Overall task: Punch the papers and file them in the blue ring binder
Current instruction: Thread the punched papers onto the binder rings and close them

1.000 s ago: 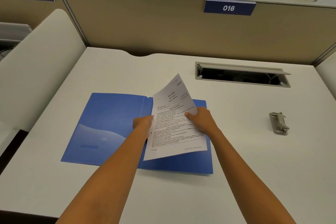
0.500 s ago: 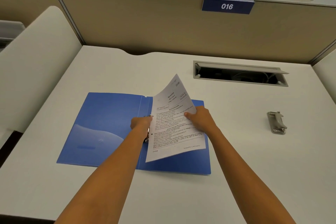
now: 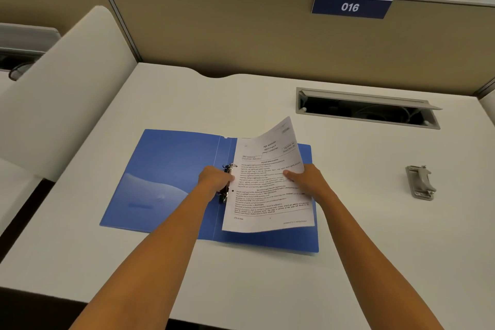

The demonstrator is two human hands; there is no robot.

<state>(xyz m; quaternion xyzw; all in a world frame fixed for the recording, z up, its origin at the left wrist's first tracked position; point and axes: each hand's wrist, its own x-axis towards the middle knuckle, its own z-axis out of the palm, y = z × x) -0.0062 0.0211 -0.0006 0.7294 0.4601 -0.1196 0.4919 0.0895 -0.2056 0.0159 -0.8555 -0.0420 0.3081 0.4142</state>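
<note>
While left hand (image 3: 215, 179) seemingly grips rings (image 3: 228, 181), paper (image 3: 267, 185) overhangs binder (image 3: 166, 177).

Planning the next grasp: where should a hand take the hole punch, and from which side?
Probably the raised lever of the punch, taken from above. It lies flat on the desk, apart from the binder, with open space on all sides. Finer shape is too small to tell.

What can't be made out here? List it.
Head view only:
- Silver ring mechanism of the open blue ring binder: largely behind the left hand, so open or closed is unclear.
- Printed white paper: text too small.
- Right hand: fingers behind the paper.
</note>
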